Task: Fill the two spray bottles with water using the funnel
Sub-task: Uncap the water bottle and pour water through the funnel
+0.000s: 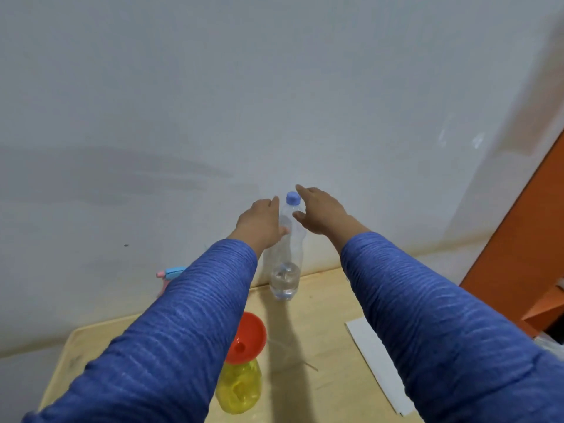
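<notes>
Two blue sleeves [171, 340] fill the near foreground, both arms stretched fwd over the wooden table [320, 315]. Wall [213, 102] behind is plain white, meets the table's far edge; orange furniture panel [518, 254] stands at far right.

Table: left and far edges visible, bare wood open betw the arms and right of the bottles. White paper strip [378, 367] lies flat near the right arm, running toward the near edge.

Clear water bottle [287, 254] w/ blue cap stands upright at the table's far edge, just by the wall, a little water in the bottom. Left hand [262, 221] is at the bottle's left side, thumb against the body, fingers relaxed, not wrapped round it. Right hand [320, 209] is spread wide beside the neck and cap, thumb near the shoulder; can't tell if fingers touch the cap.

Yellow spray bottle [241, 389] stands nearer, under the left forearm, well short of both hands. Red funnel [248, 335] sits in its mouth, tilted a bit.

Pink-and-blue spray head [171, 273] pokes out left of the left sleeve, rest hidden.
</notes>
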Demonstrator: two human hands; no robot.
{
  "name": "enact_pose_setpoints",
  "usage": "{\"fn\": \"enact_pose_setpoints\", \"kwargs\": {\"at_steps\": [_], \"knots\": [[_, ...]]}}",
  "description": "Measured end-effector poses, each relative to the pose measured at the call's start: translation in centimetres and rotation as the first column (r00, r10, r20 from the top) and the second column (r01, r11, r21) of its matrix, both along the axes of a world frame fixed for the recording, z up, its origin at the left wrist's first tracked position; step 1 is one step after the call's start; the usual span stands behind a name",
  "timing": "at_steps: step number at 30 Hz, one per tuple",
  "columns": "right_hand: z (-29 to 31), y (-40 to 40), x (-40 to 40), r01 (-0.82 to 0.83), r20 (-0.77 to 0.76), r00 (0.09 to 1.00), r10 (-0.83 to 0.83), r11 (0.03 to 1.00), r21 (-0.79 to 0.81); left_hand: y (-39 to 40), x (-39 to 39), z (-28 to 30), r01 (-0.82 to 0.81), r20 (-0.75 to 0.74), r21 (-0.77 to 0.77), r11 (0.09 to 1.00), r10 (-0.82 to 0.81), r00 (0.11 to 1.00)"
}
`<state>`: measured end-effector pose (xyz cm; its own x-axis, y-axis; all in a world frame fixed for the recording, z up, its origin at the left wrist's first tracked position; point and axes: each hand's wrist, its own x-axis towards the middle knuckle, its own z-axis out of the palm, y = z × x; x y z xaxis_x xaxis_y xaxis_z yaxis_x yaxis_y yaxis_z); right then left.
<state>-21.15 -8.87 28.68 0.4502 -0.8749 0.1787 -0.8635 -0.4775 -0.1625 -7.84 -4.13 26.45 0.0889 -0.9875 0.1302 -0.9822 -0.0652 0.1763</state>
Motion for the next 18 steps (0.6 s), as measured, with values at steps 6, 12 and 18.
{"fn": "enact_pose_setpoints", "kwargs": {"at_steps": [6, 12, 18], "knots": [[-2.8, -5.6, -0.1, -0.149, 0.201, 0.97, 0.136, 0.988, 0.049, -4.4, -0.7, -3.5, 0.006, -0.227, 0.056, 0.998, 0.006, 0.974], [-4.8, -7.4, -0.5, -0.233, 0.496, 0.851, 0.172, 0.97, 0.064, -6.0, -1.3, -5.0, -0.038, -0.451, -0.033, 0.999, 0.019, 0.892], [-5.0, -5.6, -2.1, -0.183, 0.615, 0.779, 0.123, 0.983, 0.034, -5.0, -2.6, -5.4, -0.013, -0.568, -0.056, 0.998, -0.021, 0.823]]}}
